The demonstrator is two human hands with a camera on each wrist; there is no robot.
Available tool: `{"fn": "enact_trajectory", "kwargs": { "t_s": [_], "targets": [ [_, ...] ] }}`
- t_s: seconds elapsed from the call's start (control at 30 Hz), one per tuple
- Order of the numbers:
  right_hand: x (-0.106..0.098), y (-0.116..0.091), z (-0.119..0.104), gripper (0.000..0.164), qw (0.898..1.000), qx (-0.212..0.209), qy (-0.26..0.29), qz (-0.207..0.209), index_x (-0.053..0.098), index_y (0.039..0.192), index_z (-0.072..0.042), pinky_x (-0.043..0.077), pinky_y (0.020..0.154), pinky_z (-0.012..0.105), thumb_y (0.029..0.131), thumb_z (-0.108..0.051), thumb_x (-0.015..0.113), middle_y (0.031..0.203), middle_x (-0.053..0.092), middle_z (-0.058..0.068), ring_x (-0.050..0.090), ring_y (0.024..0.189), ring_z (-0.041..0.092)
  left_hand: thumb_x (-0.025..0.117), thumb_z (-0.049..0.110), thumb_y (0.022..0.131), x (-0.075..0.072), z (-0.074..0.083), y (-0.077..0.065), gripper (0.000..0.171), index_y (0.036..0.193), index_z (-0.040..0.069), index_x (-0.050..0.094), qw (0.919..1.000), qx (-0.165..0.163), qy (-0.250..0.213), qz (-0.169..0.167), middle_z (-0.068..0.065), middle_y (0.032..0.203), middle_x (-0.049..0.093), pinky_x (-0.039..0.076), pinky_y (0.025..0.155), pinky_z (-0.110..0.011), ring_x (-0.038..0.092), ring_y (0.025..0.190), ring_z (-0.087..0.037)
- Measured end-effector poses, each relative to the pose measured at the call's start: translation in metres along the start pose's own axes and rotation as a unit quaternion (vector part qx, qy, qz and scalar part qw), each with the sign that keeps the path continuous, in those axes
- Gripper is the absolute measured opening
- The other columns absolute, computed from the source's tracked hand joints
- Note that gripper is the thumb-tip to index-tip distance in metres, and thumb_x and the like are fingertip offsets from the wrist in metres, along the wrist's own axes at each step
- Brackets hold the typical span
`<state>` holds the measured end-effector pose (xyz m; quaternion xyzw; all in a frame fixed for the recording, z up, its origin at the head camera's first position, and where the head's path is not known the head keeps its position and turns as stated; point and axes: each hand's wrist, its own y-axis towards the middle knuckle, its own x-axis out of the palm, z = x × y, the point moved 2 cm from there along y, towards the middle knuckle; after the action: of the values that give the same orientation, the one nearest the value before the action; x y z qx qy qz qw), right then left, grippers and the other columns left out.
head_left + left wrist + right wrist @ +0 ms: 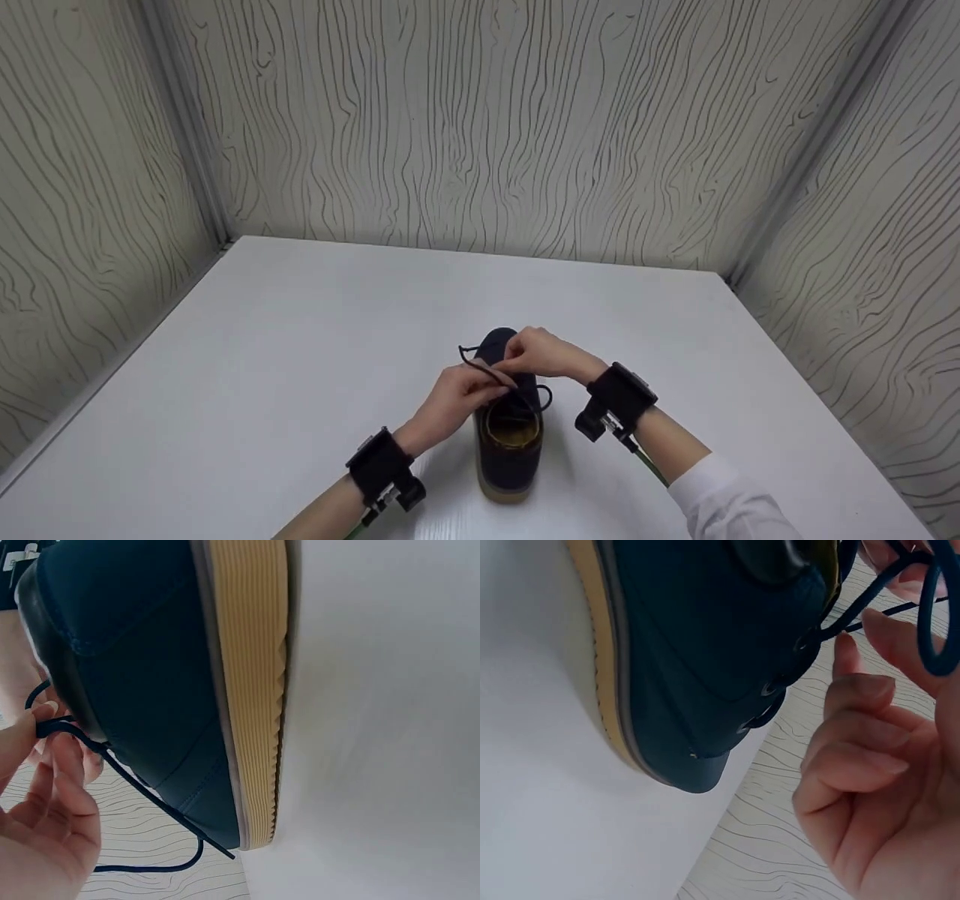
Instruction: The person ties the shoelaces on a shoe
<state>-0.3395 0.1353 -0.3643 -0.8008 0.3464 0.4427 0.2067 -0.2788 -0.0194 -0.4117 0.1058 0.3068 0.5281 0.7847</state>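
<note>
A dark blue lace-up shoe [510, 469] with a tan ridged sole [251, 652] stands upright on the table, its toe pointing away from me. My left hand [450, 401] is over the shoe's opening from the left. Its thumb and fingertips pinch the dark shoelace [150, 799], whose free end trails down past the shoe's side. From the right, my right hand [551, 354] reaches over the laced front, thumb and forefinger at the lace near the top eyelet, the other fingers curled. A loop of shoelace [922, 630] shows beside the right thumb.
The white table [300, 315] spreads around the shoe. Pale wood-patterned panels [450, 127] rise behind it and on both sides. Black straps with small cameras sit on both wrists, and a green cable [649, 461] runs along the right forearm.
</note>
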Motion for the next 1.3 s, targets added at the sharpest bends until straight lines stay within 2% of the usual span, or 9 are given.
{"fn": "enact_trajectory", "kwargs": {
  "t_s": [0.23,0.37,0.47,0.6,0.8,0.93,1.1,1.2,1.3],
  "targets": [
    [0.003,0.007,-0.006,0.026,0.998,0.023,-0.055,-0.024,0.065,0.063,-0.005,0.033,0.047,0.02,0.083,-0.021,0.064,0.052,0.047,-0.009,0.039,0.046,0.006,0.061,0.007,0.085,0.001,-0.003,-0.001,0.014,0.096,0.005,0.07,0.9998,0.019,0.0,-0.008,0.003,0.093,0.059,0.045,0.075,-0.028,0.054,0.09,-0.012],
    [0.003,0.009,-0.011,0.034,0.996,0.047,-0.068,-0.036,0.062,0.057,-0.004,0.029,0.043,0.019,0.083,-0.024,0.064,0.045,0.039,-0.01,0.034,0.041,0.005,0.06,0.0,0.084,-0.002,0.02,-0.003,0.013,0.094,-0.002,0.068,0.9999,0.008,-0.001,-0.013,-0.006,0.093,0.06,0.045,0.075,-0.028,0.054,0.09,-0.017],
    [0.003,0.01,-0.014,0.034,0.994,0.061,-0.085,-0.035,0.062,0.054,-0.004,0.029,0.042,0.019,0.081,-0.026,0.067,0.043,0.039,-0.011,0.034,0.041,0.005,0.059,-0.004,0.084,-0.004,0.036,-0.005,0.013,0.093,-0.006,0.067,0.9998,-0.006,-0.003,-0.02,-0.012,0.093,0.059,0.044,0.077,-0.028,0.054,0.091,-0.019],
    [0.004,0.012,-0.016,0.032,0.99,0.076,-0.107,-0.042,0.062,0.052,-0.008,0.029,0.042,0.019,0.077,-0.025,0.069,0.043,0.04,-0.011,0.035,0.042,0.006,0.059,-0.004,0.084,-0.004,0.036,-0.005,0.012,0.093,-0.006,0.067,0.9996,-0.006,-0.004,-0.027,-0.012,0.094,0.059,0.044,0.077,-0.027,0.054,0.092,-0.019],
    [0.006,0.014,-0.016,0.031,0.99,0.06,-0.108,-0.066,0.057,0.048,-0.01,0.028,0.041,0.02,0.077,-0.017,0.065,0.041,0.037,-0.011,0.033,0.04,0.006,0.059,-0.003,0.084,-0.004,0.034,-0.005,0.013,0.093,-0.005,0.068,0.9996,0.011,-0.001,-0.026,-0.013,0.093,0.061,0.044,0.076,-0.028,0.055,0.09,-0.02],
    [0.007,0.014,-0.012,0.024,0.995,0.045,-0.078,-0.053,0.063,0.054,-0.006,0.031,0.043,0.019,0.077,-0.014,0.064,0.045,0.044,-0.01,0.038,0.042,0.005,0.059,-0.003,0.084,-0.004,0.033,-0.006,0.013,0.093,-0.005,0.068,0.9996,0.015,0.001,-0.024,-0.013,0.095,0.061,0.044,0.077,-0.027,0.055,0.093,-0.021],
    [0.006,0.011,-0.004,0.019,0.999,0.04,0.02,-0.017,0.065,0.065,-0.001,0.031,0.044,0.019,0.081,-0.011,0.06,0.053,0.05,-0.006,0.04,0.045,0.005,0.059,-0.004,0.084,-0.004,0.033,-0.004,0.012,0.092,-0.006,0.067,0.9996,0.017,-0.002,-0.024,-0.014,0.097,0.06,0.044,0.078,-0.027,0.055,0.095,-0.023],
    [0.004,0.008,0.0,0.018,0.994,0.055,0.097,0.009,0.061,0.071,0.0,0.031,0.042,0.02,0.085,-0.01,0.058,0.055,0.049,-0.003,0.039,0.043,0.005,0.059,-0.004,0.084,-0.004,0.033,-0.003,0.012,0.092,-0.006,0.067,0.9997,0.014,-0.005,-0.02,-0.014,0.096,0.06,0.044,0.078,-0.027,0.055,0.095,-0.023],
    [0.002,0.004,0.005,0.016,0.98,0.072,0.184,0.036,0.056,0.079,0.002,0.033,0.041,0.02,0.089,-0.01,0.053,0.059,0.053,0.0,0.04,0.043,0.006,0.06,-0.003,0.083,-0.004,0.033,-0.002,0.012,0.092,-0.006,0.068,0.9998,0.016,-0.005,-0.01,-0.014,0.094,0.06,0.044,0.077,-0.027,0.056,0.093,-0.023]
  ]
}}
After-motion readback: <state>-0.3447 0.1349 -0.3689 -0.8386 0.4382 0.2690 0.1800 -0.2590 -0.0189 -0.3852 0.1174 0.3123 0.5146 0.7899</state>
